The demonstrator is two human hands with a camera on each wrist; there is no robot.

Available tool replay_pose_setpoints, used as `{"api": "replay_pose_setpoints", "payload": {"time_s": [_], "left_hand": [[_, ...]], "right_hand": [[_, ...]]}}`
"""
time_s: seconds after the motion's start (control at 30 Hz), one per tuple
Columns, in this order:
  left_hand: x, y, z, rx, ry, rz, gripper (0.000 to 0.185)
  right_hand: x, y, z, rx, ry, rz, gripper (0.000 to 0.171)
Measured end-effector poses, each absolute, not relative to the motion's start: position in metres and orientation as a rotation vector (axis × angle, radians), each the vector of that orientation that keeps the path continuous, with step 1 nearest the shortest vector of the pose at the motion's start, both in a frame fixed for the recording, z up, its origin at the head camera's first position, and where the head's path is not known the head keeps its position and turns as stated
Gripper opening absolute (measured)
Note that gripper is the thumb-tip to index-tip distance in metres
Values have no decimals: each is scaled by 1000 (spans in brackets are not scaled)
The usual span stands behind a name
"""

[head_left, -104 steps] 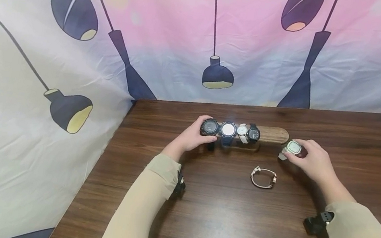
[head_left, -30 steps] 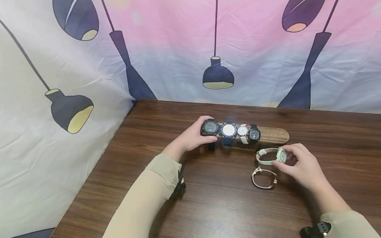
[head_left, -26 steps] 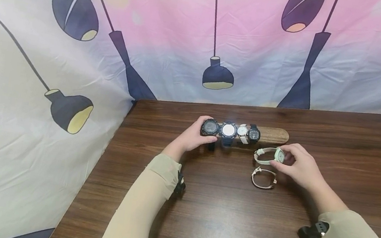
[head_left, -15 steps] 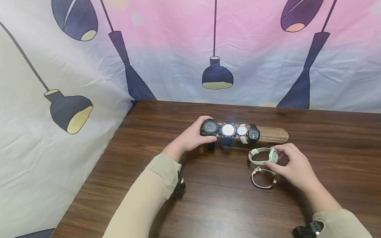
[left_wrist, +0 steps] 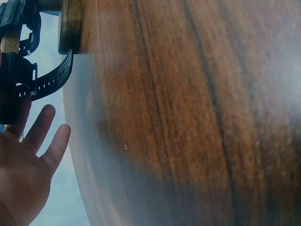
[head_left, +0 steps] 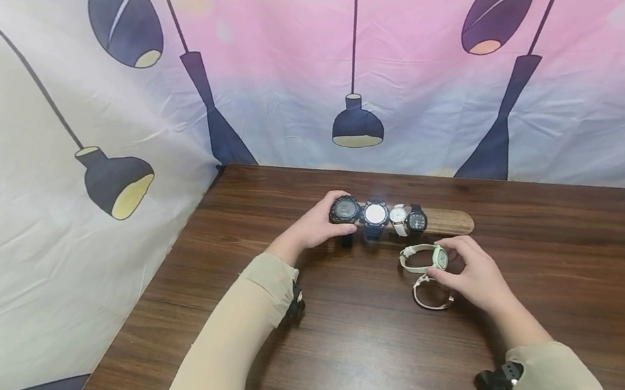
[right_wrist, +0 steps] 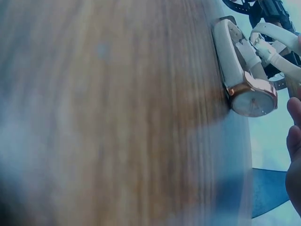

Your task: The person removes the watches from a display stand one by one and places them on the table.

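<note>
My left hand (head_left: 317, 221) grips the black watch (head_left: 346, 209) at the left end of a wooden watch stand (head_left: 449, 222). In the left wrist view its strap (left_wrist: 54, 80) hangs down and several fingers are spread beside it. With thumb and fingers, my right hand (head_left: 475, 274) pinches a pale green watch (head_left: 439, 258) by its case. Its looped strap (right_wrist: 284, 66) points left, in front of the stand. Just nearer to me, a white-strapped watch (head_left: 430, 307) lies on its side; the right wrist view shows its rose-gold case (right_wrist: 254, 101).
Along the stand, beside the gripped watch, sit a dark blue watch (head_left: 375, 214) with a glaring face, a white watch (head_left: 398, 216) and a black square watch (head_left: 417, 221). Bare wood shows at its right end. Behind the brown table (head_left: 361, 362) hangs a printed cloth (head_left: 280, 84).
My right hand has moved left and a little toward me with the pale green watch, which has turned from face up to its strap loop showing. The left hand stays in place.
</note>
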State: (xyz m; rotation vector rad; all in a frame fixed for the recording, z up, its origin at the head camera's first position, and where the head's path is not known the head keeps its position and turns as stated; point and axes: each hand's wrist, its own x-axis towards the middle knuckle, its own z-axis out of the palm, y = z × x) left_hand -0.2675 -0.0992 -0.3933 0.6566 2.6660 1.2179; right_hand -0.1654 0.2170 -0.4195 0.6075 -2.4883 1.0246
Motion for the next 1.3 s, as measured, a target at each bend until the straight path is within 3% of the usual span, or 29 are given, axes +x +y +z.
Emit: {"api": "replay_pose_setpoints", "payload": {"time_s": [1.3], "left_hand": [[-266,-98,-392,640,2653,1235,68]], "right_hand": [[-167,198,-419,632,-2703,1188,46]]}}
